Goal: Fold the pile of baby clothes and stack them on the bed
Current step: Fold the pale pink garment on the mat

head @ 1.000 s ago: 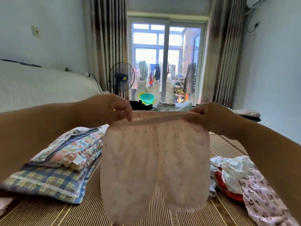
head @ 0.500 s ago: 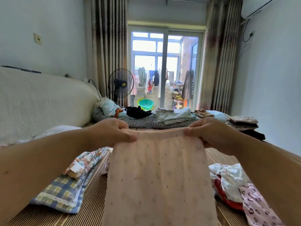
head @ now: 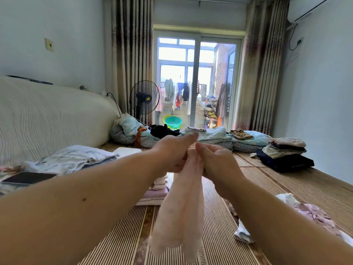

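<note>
Above the striped bed mat (head: 118, 236), my left hand (head: 172, 152) and right hand (head: 215, 159) meet, both gripping the top edge of the pink baby pants (head: 181, 213). The pants hang doubled lengthwise between my forearms. Folded stack (head: 154, 190) lies just behind them; unfolded clothes (head: 313, 217) on my right.

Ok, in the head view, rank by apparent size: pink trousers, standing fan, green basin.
1. pink trousers: largest, though nearness to the camera inflates them.
2. standing fan: middle.
3. green basin: smallest, far off by the glass door.
</note>
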The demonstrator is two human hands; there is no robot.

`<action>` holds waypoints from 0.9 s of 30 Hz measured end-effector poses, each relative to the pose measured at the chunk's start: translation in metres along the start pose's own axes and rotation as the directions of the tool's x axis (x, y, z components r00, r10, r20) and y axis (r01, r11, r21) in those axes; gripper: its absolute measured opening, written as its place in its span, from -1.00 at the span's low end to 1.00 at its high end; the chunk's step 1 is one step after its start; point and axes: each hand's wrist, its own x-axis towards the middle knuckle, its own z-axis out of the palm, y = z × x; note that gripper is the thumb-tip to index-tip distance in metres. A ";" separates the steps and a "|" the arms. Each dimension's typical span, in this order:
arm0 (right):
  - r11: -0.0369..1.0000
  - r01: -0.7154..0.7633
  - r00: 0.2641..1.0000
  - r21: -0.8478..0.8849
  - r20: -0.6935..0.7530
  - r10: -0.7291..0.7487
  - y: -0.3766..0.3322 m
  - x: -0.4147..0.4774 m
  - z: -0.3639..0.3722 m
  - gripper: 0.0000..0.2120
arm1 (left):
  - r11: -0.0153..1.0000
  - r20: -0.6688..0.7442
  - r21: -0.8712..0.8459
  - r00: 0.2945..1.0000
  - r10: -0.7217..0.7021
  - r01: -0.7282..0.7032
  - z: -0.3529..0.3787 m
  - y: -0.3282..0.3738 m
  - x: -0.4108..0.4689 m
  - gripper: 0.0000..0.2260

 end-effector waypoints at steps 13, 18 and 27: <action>0.995 -0.013 0.924 -0.096 0.379 0.049 -0.025 0.011 -0.040 -0.76 | 0.930 0.471 0.208 0.864 0.175 -0.302 -0.039 -0.025 0.008 -0.58; 0.928 0.095 0.897 -0.360 0.434 0.077 -0.008 0.025 -0.051 -0.75 | 0.959 0.424 0.186 0.898 0.118 -0.214 -0.044 -0.039 0.030 -0.95; 0.810 0.067 0.975 -0.583 0.212 0.071 0.066 0.067 -0.024 -0.93 | 0.796 -0.047 0.605 0.996 0.080 -0.036 -0.022 -0.069 0.086 -0.83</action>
